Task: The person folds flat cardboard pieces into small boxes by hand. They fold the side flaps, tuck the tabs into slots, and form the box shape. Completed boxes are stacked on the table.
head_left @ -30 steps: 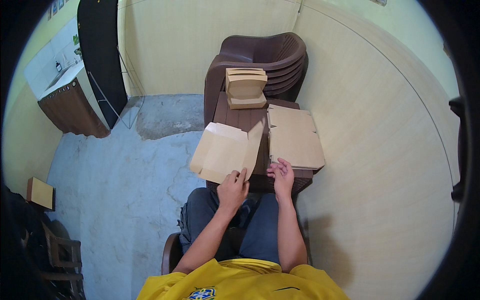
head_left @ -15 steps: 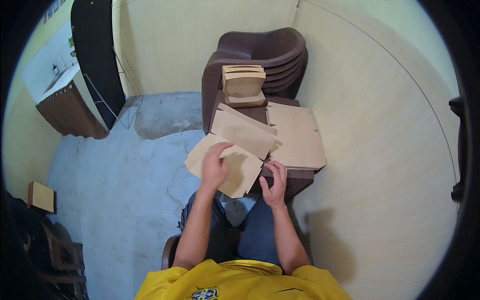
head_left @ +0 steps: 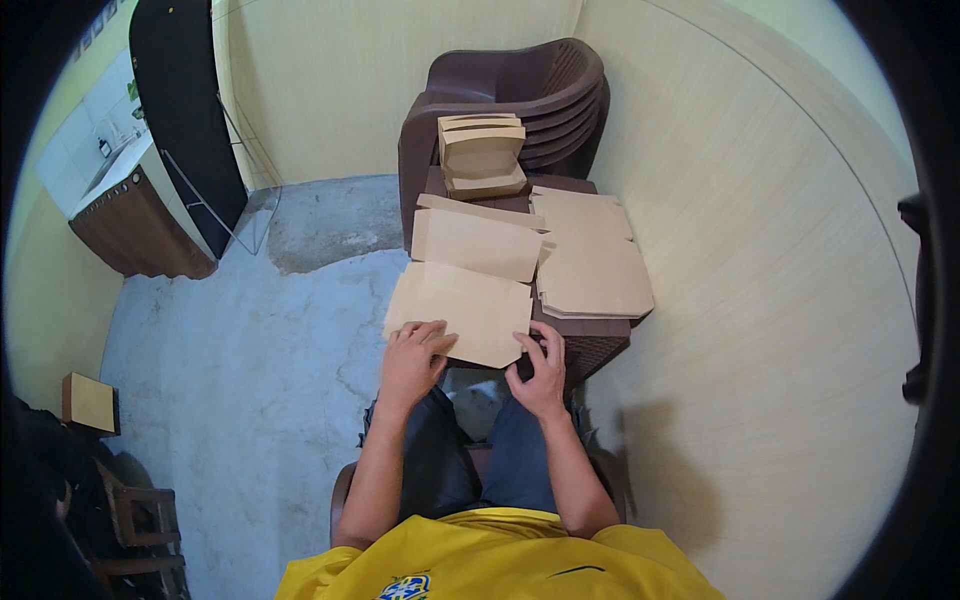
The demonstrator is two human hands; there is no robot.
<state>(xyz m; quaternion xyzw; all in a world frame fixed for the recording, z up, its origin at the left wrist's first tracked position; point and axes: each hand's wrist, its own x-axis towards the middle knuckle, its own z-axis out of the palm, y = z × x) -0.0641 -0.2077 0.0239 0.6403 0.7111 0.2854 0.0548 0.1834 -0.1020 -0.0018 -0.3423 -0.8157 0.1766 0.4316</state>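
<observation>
A tan cardboard box blank (head_left: 470,305), creased across its middle, lies flat with its near panel towards me. My left hand (head_left: 412,362) rests on the near left edge of that panel, fingers and thumb spread on top of the board. At its near right corner, my right hand (head_left: 540,372) touches the edge with bent fingertips, thumb held apart from them. Right of it lies a pile of flat cardboard blanks (head_left: 592,255). Beyond stand folded cardboard boxes (head_left: 482,158), nested on one another.
The cardboard lies on a brown plastic surface (head_left: 590,352) in front of stacked brown plastic chairs (head_left: 515,85). A pale panelled wall (head_left: 750,260) rises close on the right. A small box-shaped object (head_left: 90,402) stands at the left, near a wooden chair (head_left: 145,510).
The blank has turned so its near edge lies straighter across me. My left hand has come down onto that edge. My right hand remains by the right corner.
</observation>
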